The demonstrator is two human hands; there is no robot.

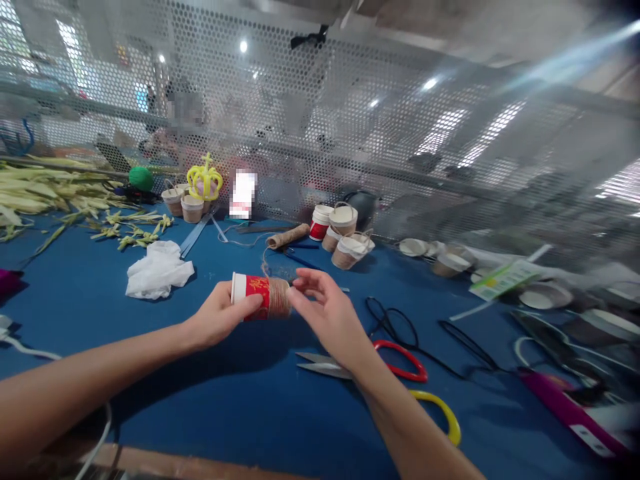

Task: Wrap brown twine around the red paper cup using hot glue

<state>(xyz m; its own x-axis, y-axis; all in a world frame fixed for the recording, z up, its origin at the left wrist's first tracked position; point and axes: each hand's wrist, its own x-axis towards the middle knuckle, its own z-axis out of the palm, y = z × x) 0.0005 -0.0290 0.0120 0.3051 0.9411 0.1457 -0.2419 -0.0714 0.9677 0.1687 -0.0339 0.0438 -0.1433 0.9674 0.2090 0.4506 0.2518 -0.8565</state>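
Observation:
My left hand [217,312] is wrapped round a paper cup [257,293] lying on its side in the air above the blue table. The cup is white and red with gold print, and brown twine [279,297] is wound in rows round its narrow end. At that end is my right hand [325,310], its fingers curved and apart, the thumb tip at the cup's base. A strand runs from the cup up towards a roll of twine [289,237]. Scissors [325,365] with one red and one yellow handle lie partly beneath my right forearm.
Twine-wrapped cups [350,250] stand behind, by a perforated metal screen [280,100]. Crumpled white tissue [158,270] lies left, near yellowish dried strips [40,190]. Black cord [395,320] and a purple glue gun [565,407] are right. A yellow crown-shaped piece [205,179] tops small cups.

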